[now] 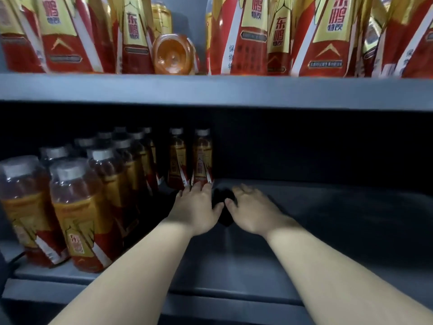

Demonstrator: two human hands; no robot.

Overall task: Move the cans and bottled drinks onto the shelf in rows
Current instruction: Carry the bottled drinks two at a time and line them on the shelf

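Shelving of grey metal fills the view, with two levels showing. The upper shelf [210, 90] carries a crowded line of tall drink bottles [236, 43] with red and gold labels. Among them, one bottle [173, 55] lies on its side with its amber base facing outward.

The lower shelf [339, 219] sits in shadow. Its left part holds rows of smaller bottles [77, 207] with the same labels and clear caps, running from the front edge toward the back. The right part shows bare metal.

Beside those rows, toward the back, two bottles stand upright next to each other, a left one [177, 158] and a right one [202, 158].

Both bare forearms reach in over the front edge. The left hand [196, 209] lies palm down with its fingers stretched forward, their tips touching the foot of the right rear bottle. The right hand [250, 209] rests just beside it, palm down on the shelf, fingers relaxed and slightly spread, holding nothing. A dark shadow lies between the two hands.
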